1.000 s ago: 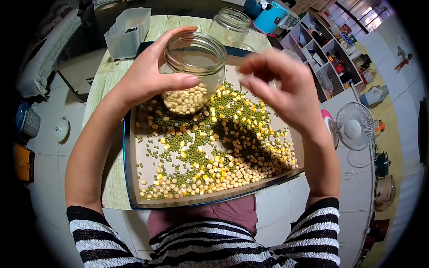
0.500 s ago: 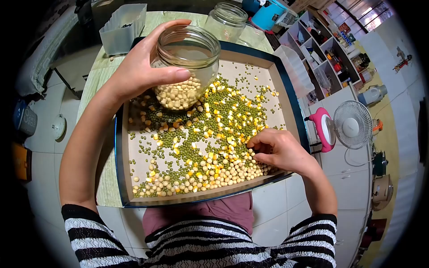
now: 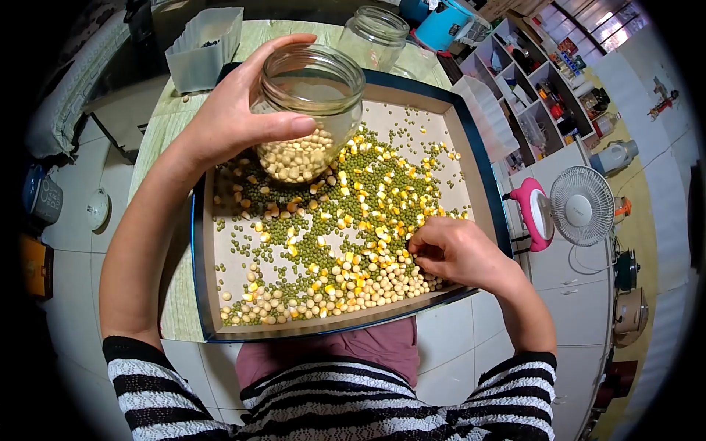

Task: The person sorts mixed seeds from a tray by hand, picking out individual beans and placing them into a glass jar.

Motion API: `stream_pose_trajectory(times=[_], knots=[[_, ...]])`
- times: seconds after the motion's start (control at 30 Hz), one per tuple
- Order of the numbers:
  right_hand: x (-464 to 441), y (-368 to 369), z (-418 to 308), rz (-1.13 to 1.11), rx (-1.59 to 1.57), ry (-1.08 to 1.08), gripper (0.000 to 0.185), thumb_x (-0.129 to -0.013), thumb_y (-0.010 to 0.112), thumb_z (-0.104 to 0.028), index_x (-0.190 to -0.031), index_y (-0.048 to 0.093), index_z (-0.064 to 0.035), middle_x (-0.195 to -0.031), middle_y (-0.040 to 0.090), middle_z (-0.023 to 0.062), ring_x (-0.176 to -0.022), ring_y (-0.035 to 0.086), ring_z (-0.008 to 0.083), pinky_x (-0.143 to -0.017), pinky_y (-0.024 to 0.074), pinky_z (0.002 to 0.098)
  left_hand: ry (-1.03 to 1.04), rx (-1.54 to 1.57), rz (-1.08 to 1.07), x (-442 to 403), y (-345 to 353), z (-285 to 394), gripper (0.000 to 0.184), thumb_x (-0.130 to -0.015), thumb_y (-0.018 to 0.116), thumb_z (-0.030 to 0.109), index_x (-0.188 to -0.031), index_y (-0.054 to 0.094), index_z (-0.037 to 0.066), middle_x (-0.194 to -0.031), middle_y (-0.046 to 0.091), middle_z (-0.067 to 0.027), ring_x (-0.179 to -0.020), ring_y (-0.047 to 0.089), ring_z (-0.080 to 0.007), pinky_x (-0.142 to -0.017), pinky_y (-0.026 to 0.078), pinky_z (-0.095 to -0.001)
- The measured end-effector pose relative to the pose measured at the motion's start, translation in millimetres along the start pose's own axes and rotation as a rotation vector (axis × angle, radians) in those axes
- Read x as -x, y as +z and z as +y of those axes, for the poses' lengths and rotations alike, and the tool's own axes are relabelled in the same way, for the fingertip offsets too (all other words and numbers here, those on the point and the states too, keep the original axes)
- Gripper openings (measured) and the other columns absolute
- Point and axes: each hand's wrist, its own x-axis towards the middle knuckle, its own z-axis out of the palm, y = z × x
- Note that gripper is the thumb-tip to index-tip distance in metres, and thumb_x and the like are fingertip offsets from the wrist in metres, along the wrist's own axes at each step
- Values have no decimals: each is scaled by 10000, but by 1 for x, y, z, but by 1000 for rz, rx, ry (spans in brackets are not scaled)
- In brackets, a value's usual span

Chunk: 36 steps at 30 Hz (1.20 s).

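My left hand is wrapped round a glass jar that has no lid and is partly filled with soybeans. The jar is over the far left part of a shallow cardboard box with dark blue edges. Green mung beans, yellow-white corn kernels and pale loose soybeans are spread inside the box. At the near right, my right hand reaches into the soybeans, its fingers curled and pinched together. What sits between those fingertips is hidden.
Beyond the box stands another glass jar. A translucent plastic container is at the table's far left, and another ribbed container lies beside the box's right wall. A white fan and shelves are off to the right.
The fingers of my right hand have drawn closer together among the soybeans. My left hand keeps its hold on the jar, and the whole view has shifted very slightly.
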Motion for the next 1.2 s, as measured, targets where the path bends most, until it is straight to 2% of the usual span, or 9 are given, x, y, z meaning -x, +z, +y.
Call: stream_pose_trajectory(times=[0.13, 0.2, 0.33, 0.57, 0.6, 0.8, 0.93, 1.13, 1.2], knots=[[-3, -2, 1, -7, -11, 41, 107, -696, 611, -47, -800, 593, -27, -731, 591, 112, -702, 588, 266, -653, 479, 350, -3, 29, 2, 0, 1, 1, 963, -555, 704, 501, -1337, 328, 83, -1280, 424, -107, -1220, 384, -229, -1018, 273, -414], [-6, -8, 2, 110, -34, -15, 109, -699, 628, -46, -806, 609, -31, -720, 602, 110, -647, 600, 228, -598, 488, 314, 76, 93, 3, 1, 0, -1, 831, -618, 770, 306, -1293, 362, 44, -1206, 473, -121, -1116, 469, -196, -979, 335, -313], [-28, -36, -18, 283, -144, -30, 94, -726, 616, -44, -812, 613, -7, -686, 606, 76, -616, 605, 127, -578, 496, 247, 84, 49, 2, 1, -1, -3, 842, -611, 772, 323, -1294, 363, 51, -1217, 470, -126, -1123, 467, -208, -985, 328, -316], [-100, -67, -54, 613, -248, -348, 147, -711, 614, -76, -822, 611, 21, -691, 630, 86, -617, 612, 128, -592, 486, 244, 23, 2, -10, 0, 0, -2, 941, -568, 726, 445, -1329, 326, 63, -1269, 431, -101, -1200, 399, -216, -1015, 287, -393], [-106, -70, -59, 531, -190, -339, 143, -783, 621, -30, -908, 596, 33, -772, 592, 9, -692, 540, 44, -611, 440, 179, 52, 39, 2, 0, 1, -3, 891, -589, 749, 392, -1310, 345, 59, -1232, 460, -115, -1153, 441, -212, -994, 316, -358], [-119, -62, -55, 555, -94, -370, 165, -756, 648, -50, -900, 605, 18, -768, 588, 9, -695, 531, 43, -627, 450, 189, 93, 67, 11, 0, 0, -5, 839, -613, 775, 335, -1291, 367, 55, -1187, 493, -131, -1099, 488, -208, -968, 351, -324], [-76, -50, -43, 507, -35, -300, 165, -713, 660, -39, -870, 617, -12, -758, 589, 34, -684, 556, 86, -620, 463, 221, 27, 22, -2, 0, 1, -1, 932, -574, 716, 442, -1327, 327, 52, -1262, 438, -102, -1196, 405, -218, -1018, 284, -387], [-18, -12, -14, 86, -125, -19, 197, -660, 691, -16, -843, 618, -18, -736, 584, 61, -674, 576, 166, -611, 467, 284, 97, 49, 15, 1, 0, -2, 838, -616, 772, 339, -1288, 370, 42, -1197, 483, -130, -1110, 475, -204, -976, 338, -316], [-9, -8, -13, 45, -96, -22, 206, -670, 646, -1, -870, 606, -23, -741, 574, 91, -679, 596, 200, -614, 490, 303, 48, 30, 4, 1, 1, 1, 893, -587, 740, 412, -1311, 351, 63, -1234, 458, -114, -1159, 436, -216, -998, 305, -362]])
